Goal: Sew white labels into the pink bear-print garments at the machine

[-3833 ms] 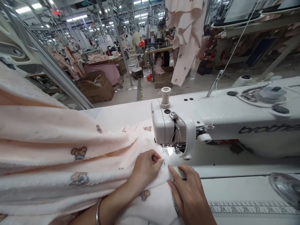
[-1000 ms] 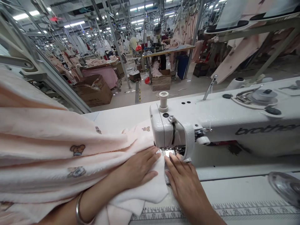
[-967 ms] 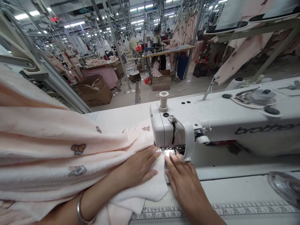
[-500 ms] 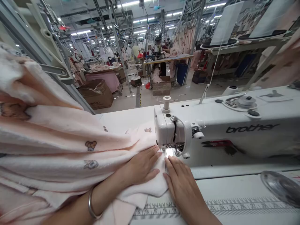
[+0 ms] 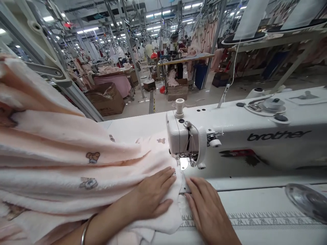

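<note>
My left hand (image 5: 152, 195) lies flat, fingers stretched, on pale pink fleece fabric (image 5: 66, 160) printed with small bears. It presses the cloth down just in front of the needle area (image 5: 184, 164) of a white Brother sewing machine (image 5: 245, 136). My right hand (image 5: 207, 208) rests flat beside it on the fabric's right edge, fingertips pointing at the presser foot. A silver bangle (image 5: 85, 231) circles my left wrist. The fabric is heaped in folds over my left side.
A printed ruler strip (image 5: 255, 220) runs along the white table (image 5: 255, 204) front. A metal disc (image 5: 306, 200) sits at the right edge. Beyond the table are cardboard boxes (image 5: 106, 98), hanging garments, metal posts and other workers at distant machines.
Both hands have drawn back toward me, a little away from the presser foot, sliding over the fabric. The camera view has shifted slightly.
</note>
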`<state>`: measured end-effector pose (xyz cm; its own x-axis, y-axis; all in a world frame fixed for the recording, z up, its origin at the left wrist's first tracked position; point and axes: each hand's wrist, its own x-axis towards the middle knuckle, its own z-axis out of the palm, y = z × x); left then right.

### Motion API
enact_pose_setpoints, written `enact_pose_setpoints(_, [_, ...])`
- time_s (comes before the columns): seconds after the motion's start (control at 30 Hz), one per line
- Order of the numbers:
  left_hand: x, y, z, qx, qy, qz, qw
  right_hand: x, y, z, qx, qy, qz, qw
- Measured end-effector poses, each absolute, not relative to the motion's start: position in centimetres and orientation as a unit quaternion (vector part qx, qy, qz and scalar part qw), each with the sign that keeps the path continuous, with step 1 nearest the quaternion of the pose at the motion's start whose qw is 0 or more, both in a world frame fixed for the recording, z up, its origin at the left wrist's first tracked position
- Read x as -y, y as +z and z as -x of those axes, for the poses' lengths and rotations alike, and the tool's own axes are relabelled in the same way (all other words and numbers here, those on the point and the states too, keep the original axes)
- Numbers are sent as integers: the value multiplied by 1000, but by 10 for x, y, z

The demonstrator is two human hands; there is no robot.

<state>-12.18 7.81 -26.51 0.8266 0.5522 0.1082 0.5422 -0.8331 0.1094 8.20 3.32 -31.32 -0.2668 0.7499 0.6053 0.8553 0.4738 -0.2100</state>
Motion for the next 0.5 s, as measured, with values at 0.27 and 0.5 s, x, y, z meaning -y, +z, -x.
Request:
enact_pose_setpoints(0.27, [-85, -257, 120, -296, 44, -954, 19, -43, -315, -72, 811, -68, 494, 306])
enact_pose_setpoints(0.5, [-86, -263, 114, -292, 8, -956, 17, -48, -325, -71, 810, -62, 510, 282])
